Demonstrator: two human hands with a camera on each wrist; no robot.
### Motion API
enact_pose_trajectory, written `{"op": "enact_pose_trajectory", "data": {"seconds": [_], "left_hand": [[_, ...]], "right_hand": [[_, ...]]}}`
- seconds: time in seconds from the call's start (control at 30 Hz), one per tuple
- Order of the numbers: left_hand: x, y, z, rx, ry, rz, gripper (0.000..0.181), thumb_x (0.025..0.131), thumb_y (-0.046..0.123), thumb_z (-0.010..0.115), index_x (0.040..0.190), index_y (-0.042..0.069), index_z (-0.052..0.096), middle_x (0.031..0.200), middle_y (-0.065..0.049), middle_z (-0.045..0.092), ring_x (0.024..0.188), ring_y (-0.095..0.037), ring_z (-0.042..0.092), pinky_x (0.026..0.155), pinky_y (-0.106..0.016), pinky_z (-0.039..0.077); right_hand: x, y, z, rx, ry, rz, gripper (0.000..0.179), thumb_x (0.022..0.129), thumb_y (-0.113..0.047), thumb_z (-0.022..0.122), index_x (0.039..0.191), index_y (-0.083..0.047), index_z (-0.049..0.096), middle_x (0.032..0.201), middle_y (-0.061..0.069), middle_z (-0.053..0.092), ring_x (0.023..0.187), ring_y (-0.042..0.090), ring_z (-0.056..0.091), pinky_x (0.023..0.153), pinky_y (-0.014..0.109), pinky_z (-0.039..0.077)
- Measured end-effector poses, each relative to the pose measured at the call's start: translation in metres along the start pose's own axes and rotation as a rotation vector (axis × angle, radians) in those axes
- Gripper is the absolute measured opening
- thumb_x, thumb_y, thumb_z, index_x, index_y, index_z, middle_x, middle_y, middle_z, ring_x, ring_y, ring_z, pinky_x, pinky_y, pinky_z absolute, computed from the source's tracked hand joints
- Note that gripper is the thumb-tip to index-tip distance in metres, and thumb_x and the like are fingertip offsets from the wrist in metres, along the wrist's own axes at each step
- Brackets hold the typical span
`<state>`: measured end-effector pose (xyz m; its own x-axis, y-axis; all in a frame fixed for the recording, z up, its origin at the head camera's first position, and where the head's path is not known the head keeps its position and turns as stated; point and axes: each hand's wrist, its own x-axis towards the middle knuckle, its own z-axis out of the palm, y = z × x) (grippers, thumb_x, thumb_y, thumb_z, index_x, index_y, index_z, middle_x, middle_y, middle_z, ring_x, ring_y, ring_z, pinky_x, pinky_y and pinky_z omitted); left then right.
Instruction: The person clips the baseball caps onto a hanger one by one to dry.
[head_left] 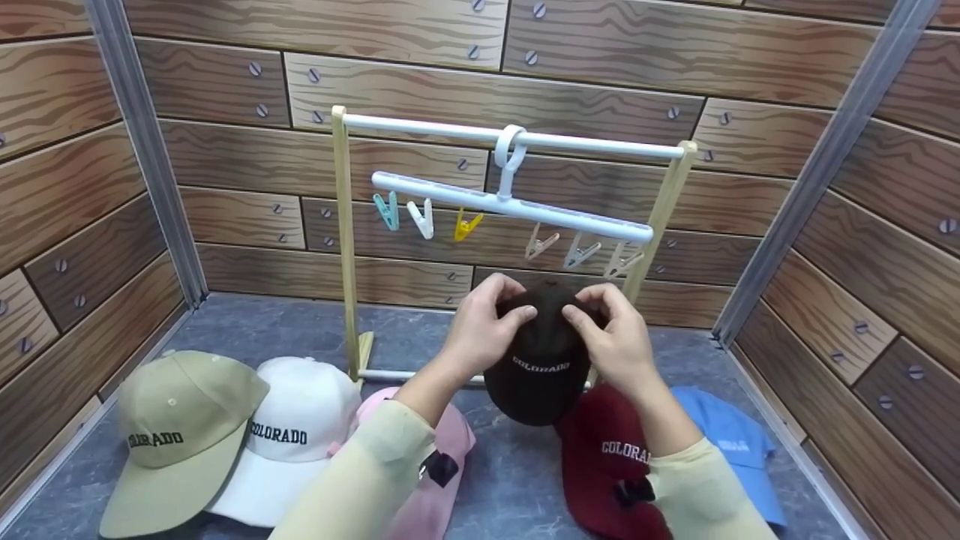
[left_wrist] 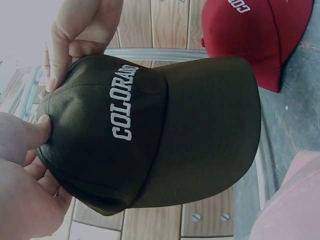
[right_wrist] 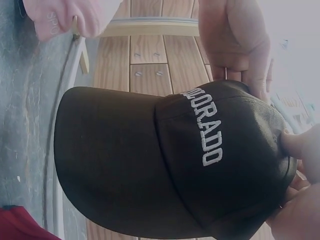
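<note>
A dark brown cap [head_left: 546, 375] with white COLORADO lettering is held up in both hands, its brim pointing down. The left hand [head_left: 484, 322] pinches one side of the crown near the top, thumb on the front and fingers behind. On the opposite side the right hand [head_left: 616, 337] grips the crown the same way. Both wrist views show thumbs pressing the dark fabric [left_wrist: 85, 120], with the curled fingers partly hidden behind it. Just above the cap hang pale clips [head_left: 541, 244] from the right half of a light-blue hanger bar [head_left: 577, 216].
The hanger hooks over the white rail [head_left: 420, 127] of a wooden-post stand. A teal clip [head_left: 386, 211], white clip [head_left: 421, 219] and yellow clip [head_left: 466, 224] hang left. On the table lie beige [head_left: 180, 405], white [head_left: 307, 390], pink [head_left: 450, 435], red [head_left: 600, 427] and blue [head_left: 727, 427] caps.
</note>
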<state>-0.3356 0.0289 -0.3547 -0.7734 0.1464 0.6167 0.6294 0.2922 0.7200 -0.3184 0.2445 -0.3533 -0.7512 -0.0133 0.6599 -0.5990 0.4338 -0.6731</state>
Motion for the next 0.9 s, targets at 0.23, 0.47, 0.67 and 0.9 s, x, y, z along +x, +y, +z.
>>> {"op": "enact_pose_trajectory", "data": {"seconds": [0.23,0.47,0.67,0.9], "left_hand": [[0.004,0.001,-0.001,-0.005,0.004,0.009,0.017,0.101,0.01,0.083,0.114,0.007,0.072,0.107,-0.005,0.075,0.103,-0.022,0.071,0.096,-0.041,0.057],[0.01,0.005,-0.005,0.015,0.024,0.026,0.018,0.101,0.011,0.083,0.114,0.006,0.072,0.105,-0.005,0.077,0.102,-0.023,0.072,0.096,-0.041,0.057],[0.013,0.006,-0.005,0.01,0.032,0.024,0.017,0.101,0.011,0.084,0.113,0.006,0.072,0.105,-0.005,0.076,0.102,-0.022,0.071,0.096,-0.041,0.057],[0.015,0.005,-0.004,-0.01,0.053,0.037,0.018,0.099,0.01,0.085,0.111,0.005,0.073,0.104,-0.006,0.077,0.101,-0.021,0.072,0.095,-0.04,0.057]], "right_hand": [[0.006,-0.002,0.0,-0.026,0.013,-0.01,0.015,0.101,-0.003,0.081,0.11,-0.001,0.07,0.094,0.008,0.074,0.086,0.015,0.065,0.079,0.022,0.049],[0.011,-0.008,0.001,0.002,0.015,-0.009,0.015,0.102,-0.003,0.08,0.111,0.0,0.069,0.094,0.01,0.074,0.085,0.016,0.065,0.076,0.022,0.051],[0.014,-0.011,0.0,0.002,0.023,-0.027,0.016,0.102,-0.004,0.081,0.112,0.001,0.069,0.094,0.012,0.074,0.085,0.015,0.065,0.076,0.021,0.051],[0.017,-0.01,0.0,-0.016,0.038,-0.044,0.017,0.101,-0.004,0.081,0.113,0.001,0.07,0.09,0.011,0.071,0.083,0.016,0.062,0.075,0.021,0.05]]}}
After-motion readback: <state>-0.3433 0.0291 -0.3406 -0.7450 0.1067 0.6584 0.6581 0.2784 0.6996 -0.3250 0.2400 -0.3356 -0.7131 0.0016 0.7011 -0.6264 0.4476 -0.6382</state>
